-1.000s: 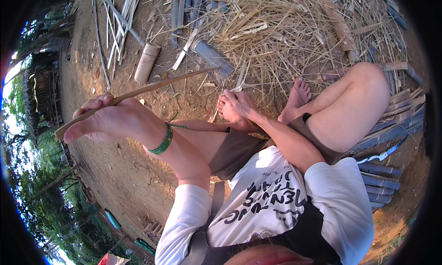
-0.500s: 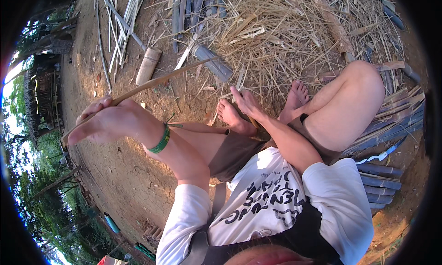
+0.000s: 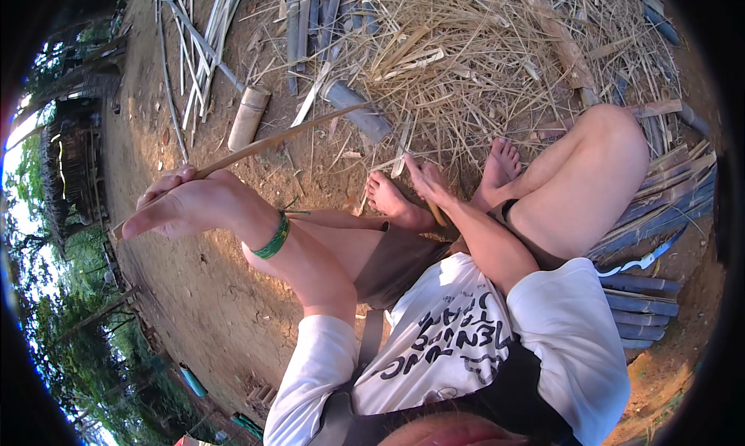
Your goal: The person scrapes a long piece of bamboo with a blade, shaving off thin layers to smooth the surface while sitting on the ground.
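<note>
My left hand (image 3: 198, 202), raised at the left with a green band on the wrist, is closed around a long, thin bamboo strip (image 3: 268, 143). The strip slants up to the right, and its far tip passes over a short grey-green bamboo piece (image 3: 357, 112) on the ground. Low in front of me, just above my feet, my right hand (image 3: 428, 184) is closed with its index finger or thumb stretched forward. A slim brown wooden handle (image 3: 437, 212) sticks out beneath this hand; the rest of that tool is hidden.
Straw-like shavings (image 3: 466, 74) heap up ahead, with a log (image 3: 559, 39) across them. Pale strips (image 3: 202, 46) and a cut bamboo section (image 3: 250, 119) lie far left. On the right are split bamboo pieces (image 3: 640, 302) and a blade with a light-blue handle (image 3: 660, 250).
My right hand has drawn back slightly toward me and to the right. The bamboo strip in my left hand has shifted a little down and right.
</note>
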`<state>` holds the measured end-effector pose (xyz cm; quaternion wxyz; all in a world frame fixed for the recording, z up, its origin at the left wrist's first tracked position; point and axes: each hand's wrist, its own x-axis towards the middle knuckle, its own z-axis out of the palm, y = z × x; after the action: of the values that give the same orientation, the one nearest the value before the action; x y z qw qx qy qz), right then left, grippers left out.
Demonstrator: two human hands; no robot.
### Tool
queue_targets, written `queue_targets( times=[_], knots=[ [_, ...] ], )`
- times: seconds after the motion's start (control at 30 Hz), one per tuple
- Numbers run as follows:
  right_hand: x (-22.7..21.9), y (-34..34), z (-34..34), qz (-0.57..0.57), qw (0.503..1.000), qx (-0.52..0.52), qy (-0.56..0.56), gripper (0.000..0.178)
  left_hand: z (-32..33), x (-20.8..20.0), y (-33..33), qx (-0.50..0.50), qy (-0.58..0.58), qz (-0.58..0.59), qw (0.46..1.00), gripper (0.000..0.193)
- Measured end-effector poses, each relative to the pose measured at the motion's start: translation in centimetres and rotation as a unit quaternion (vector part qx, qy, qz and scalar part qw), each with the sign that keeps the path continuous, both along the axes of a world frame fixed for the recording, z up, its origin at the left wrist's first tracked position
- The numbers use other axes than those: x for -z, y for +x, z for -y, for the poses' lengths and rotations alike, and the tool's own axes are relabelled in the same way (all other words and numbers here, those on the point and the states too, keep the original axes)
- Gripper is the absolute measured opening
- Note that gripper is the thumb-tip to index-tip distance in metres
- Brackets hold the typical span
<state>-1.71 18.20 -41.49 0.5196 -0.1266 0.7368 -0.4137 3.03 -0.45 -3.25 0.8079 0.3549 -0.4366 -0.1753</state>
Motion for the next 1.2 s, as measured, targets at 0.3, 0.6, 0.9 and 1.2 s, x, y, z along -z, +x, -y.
queue_targets(
  times=[0.3,0.6,0.9,1.2],
  knots=[
    [-4.2,0.9,2.5,-0.085,0.988,0.011,-0.129,0.077,1.0,-0.1,0.1,-0.020,0.010,0.000,1.000,0.075],
    [-4.9,0.4,2.7,-0.082,0.989,-0.004,-0.123,0.077,1.3,0.3,0.2,-0.016,-0.013,0.004,1.000,0.074],
    [-6.3,0.7,2.8,-0.094,0.990,0.016,-0.103,0.081,1.2,1.0,-0.3,-0.020,0.006,0.015,1.000,0.074],
    [-3.2,-1.6,2.1,-0.073,0.996,-0.042,-0.039,0.083,3.4,2.6,0.0,-0.019,0.013,0.045,0.999,0.074]
  ],
)
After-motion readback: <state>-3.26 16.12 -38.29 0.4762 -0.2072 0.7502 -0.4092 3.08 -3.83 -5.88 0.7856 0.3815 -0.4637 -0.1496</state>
